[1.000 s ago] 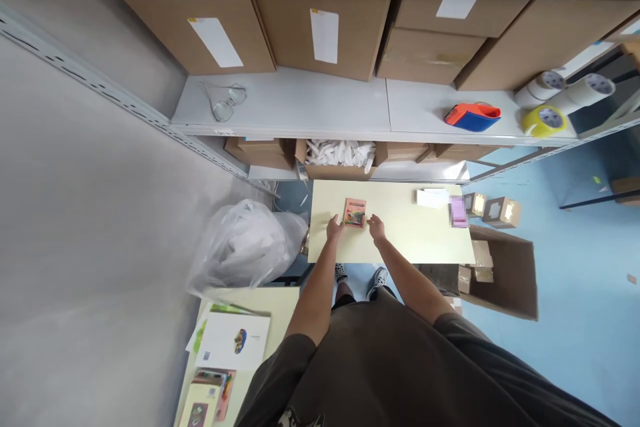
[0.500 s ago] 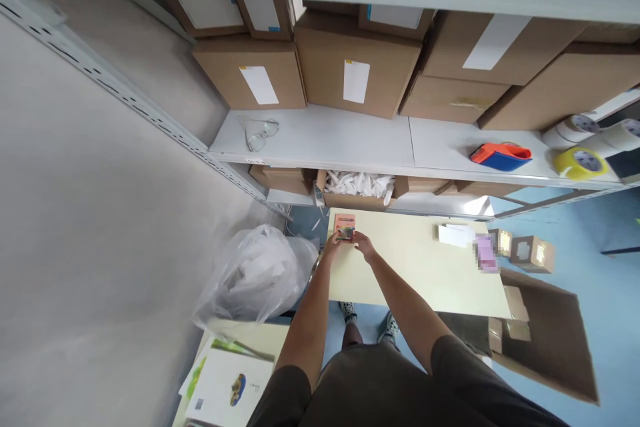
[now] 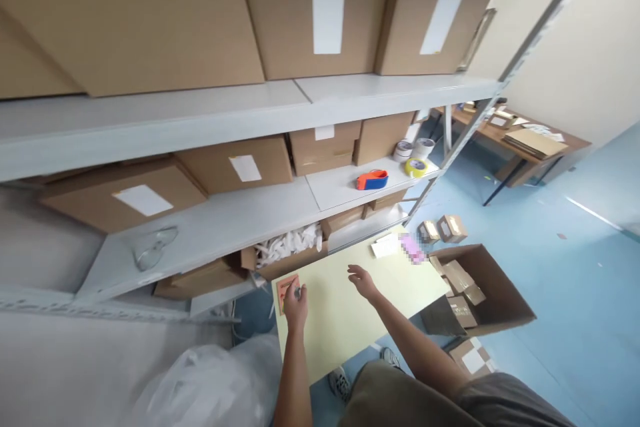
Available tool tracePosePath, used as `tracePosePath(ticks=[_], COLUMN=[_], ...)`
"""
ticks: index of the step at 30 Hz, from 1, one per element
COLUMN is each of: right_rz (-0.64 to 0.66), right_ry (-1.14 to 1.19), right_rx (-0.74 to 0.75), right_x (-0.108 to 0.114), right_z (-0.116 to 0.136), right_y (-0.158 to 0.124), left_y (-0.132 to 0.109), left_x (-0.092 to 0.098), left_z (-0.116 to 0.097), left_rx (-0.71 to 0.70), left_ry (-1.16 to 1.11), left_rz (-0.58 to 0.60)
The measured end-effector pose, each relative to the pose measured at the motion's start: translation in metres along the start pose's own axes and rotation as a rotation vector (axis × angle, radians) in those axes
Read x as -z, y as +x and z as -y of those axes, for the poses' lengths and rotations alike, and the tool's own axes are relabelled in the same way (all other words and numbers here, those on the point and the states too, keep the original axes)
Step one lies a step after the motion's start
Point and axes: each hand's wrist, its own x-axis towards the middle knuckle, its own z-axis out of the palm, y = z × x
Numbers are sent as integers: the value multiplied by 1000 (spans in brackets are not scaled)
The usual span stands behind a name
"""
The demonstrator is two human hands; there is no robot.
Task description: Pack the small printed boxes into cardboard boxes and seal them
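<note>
A pink-orange booklet (image 3: 286, 293) lies near the left edge of the pale yellow table (image 3: 350, 320). My left hand (image 3: 296, 307) is at its right side, with the fingertips pinching a small grey item (image 3: 299, 292) that is partly hidden. My right hand (image 3: 363, 282) hovers over the middle of the tabletop, fingers spread and holding nothing. White papers (image 3: 385, 246) and a pixelated pink item (image 3: 412, 248) lie at the table's far right.
Grey metal shelves with cardboard boxes (image 3: 325, 13) rise beyond the table. Tape rolls (image 3: 415, 160) and a tape dispenser (image 3: 373, 180) sit on one shelf. An open carton (image 3: 480, 293) stands right of the table, and a plastic bag (image 3: 210, 387) lies to the left.
My head has turned, so the view tilts and shows more shelving. My right hand has moved away from the booklet and opened. My left hand stays at the booklet.
</note>
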Motion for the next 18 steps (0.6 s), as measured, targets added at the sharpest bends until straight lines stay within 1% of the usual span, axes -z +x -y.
tracePosePath(ticks=[2,3,5,6,7,8,10,13,16,18], right_rz=[-61,-82,-104,-110,-114,-116,-109,-85,-59,-29], right_ry=[-49,-78,-130,-154,-175,-196,-246,-367,-539,-666], right_rx=[46,50,47,61,83,113,177,273,409,500], right_x=[47,68,104,120,134,147,170,199,218,223], right_z=[20,29,48,57,66,75,95,132,179,213], right_y=[3,6,11,15,19,25,41,79,132,169], left_y=[-2,-2,0,2,5,8,16,23,22,16], left_x=[-23,-35,-61,-73,-85,-96,-116,-139,-152,-156], left_z=[-28,-43,-74,-90,-105,-120,-147,-180,-201,-210], left_rx=[-53,-86,-178,-223,-261,-291,-323,-334,-322,-306], left_ry=[-17,-27,-41,-41,-34,-28,-26,-33,-20,-6], left_rz=[23,61,197,243,263,260,210,95,17,-19])
